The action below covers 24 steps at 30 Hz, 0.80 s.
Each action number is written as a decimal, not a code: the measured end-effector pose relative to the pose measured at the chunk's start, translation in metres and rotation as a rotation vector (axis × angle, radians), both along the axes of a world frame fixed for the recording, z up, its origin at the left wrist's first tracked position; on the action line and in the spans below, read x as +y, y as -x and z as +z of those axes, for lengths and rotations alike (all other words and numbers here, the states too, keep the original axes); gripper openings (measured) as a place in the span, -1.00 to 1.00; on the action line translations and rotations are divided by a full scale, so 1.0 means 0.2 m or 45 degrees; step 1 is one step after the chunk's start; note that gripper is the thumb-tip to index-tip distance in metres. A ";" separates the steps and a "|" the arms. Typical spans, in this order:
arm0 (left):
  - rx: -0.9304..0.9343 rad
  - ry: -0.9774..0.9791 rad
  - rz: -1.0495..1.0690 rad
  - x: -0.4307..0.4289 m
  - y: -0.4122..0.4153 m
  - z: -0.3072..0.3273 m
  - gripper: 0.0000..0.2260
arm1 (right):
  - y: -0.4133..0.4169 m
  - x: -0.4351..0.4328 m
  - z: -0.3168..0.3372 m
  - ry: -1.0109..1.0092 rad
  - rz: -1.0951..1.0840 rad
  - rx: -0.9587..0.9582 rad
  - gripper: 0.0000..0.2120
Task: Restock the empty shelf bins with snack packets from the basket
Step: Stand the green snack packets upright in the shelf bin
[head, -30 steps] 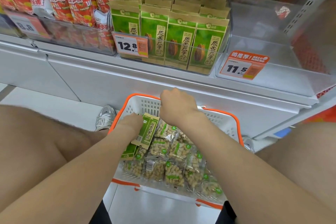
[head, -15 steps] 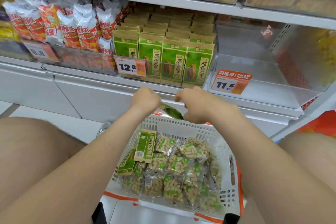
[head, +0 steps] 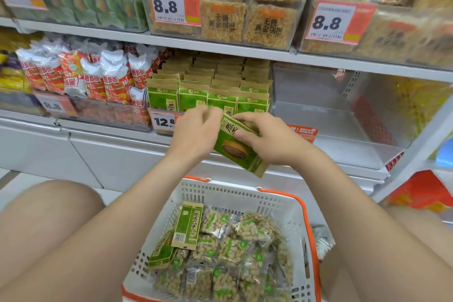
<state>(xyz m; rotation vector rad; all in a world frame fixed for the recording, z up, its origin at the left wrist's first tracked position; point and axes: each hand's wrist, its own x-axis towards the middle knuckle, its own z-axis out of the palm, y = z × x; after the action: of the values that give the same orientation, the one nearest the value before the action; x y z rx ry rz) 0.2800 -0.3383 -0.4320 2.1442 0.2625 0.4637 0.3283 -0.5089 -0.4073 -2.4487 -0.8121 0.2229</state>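
Low in the centre of the frame the basket [head: 245, 190] sits between our knees, loaded with peanut packets [head: 228, 250]. Above it, at mid-frame, we hold one green packet [head: 236, 154] tilted in the air: the left hand [head: 196, 135] has its grip pinching the top edge, and the right hand [head: 269, 144] has its grip curled over the face. We should turn it upright, label forward, and slot it into the matching bin [head: 210, 98] just behind, leaving the empty bin [head: 318, 117] at centre right, probably, for the peanuts.
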 end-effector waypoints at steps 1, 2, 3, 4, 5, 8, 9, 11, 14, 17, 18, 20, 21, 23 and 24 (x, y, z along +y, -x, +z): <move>-0.069 0.040 -0.039 0.00 -0.01 0.01 -0.61 | 0.00 0.00 0.02 -0.062 0.011 -0.001 -0.61; -0.115 0.111 -0.054 0.00 -0.04 0.01 -0.60 | -0.01 0.00 0.03 -0.122 0.004 0.002 -0.61; -0.142 0.211 -0.051 0.01 -0.06 0.01 -0.59 | -0.02 -0.01 0.04 -0.185 -0.026 0.022 -0.63; -0.153 0.334 -0.027 0.02 -0.08 0.01 -0.59 | -0.03 -0.01 0.06 -0.270 -0.079 0.059 -0.67; -0.160 0.477 0.009 0.03 -0.11 0.00 -0.59 | -0.04 -0.02 0.08 -0.353 -0.152 0.099 -0.70; -0.116 0.776 0.156 0.02 -0.18 -0.03 -0.60 | -0.07 -0.05 0.10 -0.395 -0.337 0.079 -0.66; -0.078 0.828 0.190 0.02 -0.20 -0.04 -0.57 | -0.09 -0.06 0.10 -0.349 -0.340 0.065 -0.66; -0.018 0.860 0.216 0.01 -0.22 -0.04 -0.58 | -0.11 -0.09 0.09 -0.207 -0.280 0.063 -0.71; -0.065 0.498 0.098 -0.01 -0.22 0.00 -0.59 | -0.15 -0.11 0.10 0.010 -0.167 0.122 -0.82; -0.128 0.137 -0.111 -0.04 -0.22 0.07 -0.64 | -0.14 -0.09 0.11 -0.081 -0.017 0.339 -0.81; -0.161 0.108 -0.129 -0.04 -0.23 0.09 -0.68 | -0.14 -0.08 0.10 -0.122 -0.002 0.360 -0.79; -0.227 0.149 -0.092 -0.04 -0.25 0.12 -0.75 | -0.15 -0.06 0.10 -0.136 -0.027 0.273 -0.74; -0.249 0.183 -0.065 -0.03 -0.26 0.13 -0.77 | -0.16 -0.06 0.10 -0.129 -0.071 0.175 -0.74; -0.264 0.139 -0.002 -0.02 -0.28 0.16 -0.82 | -0.17 -0.06 0.12 -0.212 -0.217 -0.031 -0.76; -0.255 0.051 0.013 -0.01 -0.28 0.17 -0.83 | -0.17 -0.06 0.14 -0.324 -0.292 -0.084 -0.77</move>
<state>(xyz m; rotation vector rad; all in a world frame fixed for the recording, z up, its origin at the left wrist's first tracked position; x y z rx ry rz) 0.3367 -0.3398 -0.3978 2.0402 0.1681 0.6686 0.3632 -0.5215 -0.3796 -2.2912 -0.5425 -0.0450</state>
